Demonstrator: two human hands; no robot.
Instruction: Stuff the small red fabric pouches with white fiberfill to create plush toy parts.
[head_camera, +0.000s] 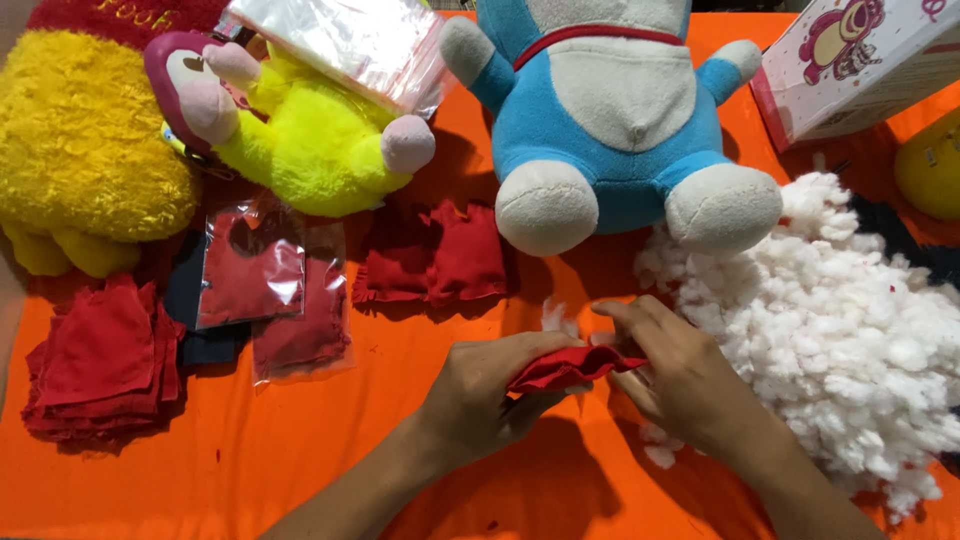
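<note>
- Left hand (478, 392): grip closed around the red fabric piece (565, 366).
- Right hand (672, 372): fingers pinch the same piece at its right end.
- Piece location: above the orange tabletop (300, 450), just beside the white stuffing pile (850, 340), below the blue plush toy (610, 110).

From my remote seat, nearly all I see is the desk (300, 470), covered edge to edge in a bright orange cloth with soft creases. Light falls from above and throws dark, blurred shadows across the cloth. A thin dark strip (745, 5) shows beyond the far edge; no wall, floor or window is clear.
</note>
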